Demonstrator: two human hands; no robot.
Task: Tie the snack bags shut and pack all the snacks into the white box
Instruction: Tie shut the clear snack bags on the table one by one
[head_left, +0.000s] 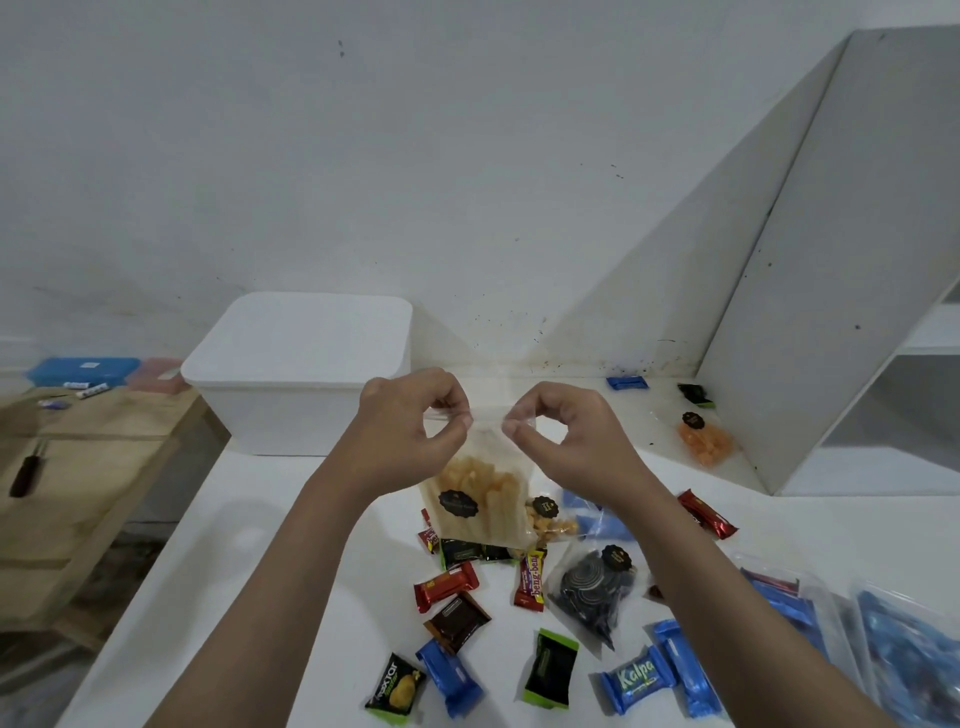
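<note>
I hold a clear bag of pale yellow stick snacks (480, 499) upright above the white table (291, 545). My left hand (410, 431) pinches the bag's top edge on the left, and my right hand (561, 441) pinches it on the right. The white box (301, 374) stands behind my left hand with its lid on. Under the bag lie a bag of small orange snacks (550, 522) and a bag of black spiral snacks (597, 587). Several wrapped sweets, red (445, 584), blue (636, 678) and black-green (549, 667), lie scattered at the front.
An orange snack bag (704, 439) lies at the back right near a slanted white shelf unit (831, 312). Clear bags of blue-wrapped sweets (893, 649) fill the right front. A wooden bench (78, 467) with blue and pink cases stands left of the table.
</note>
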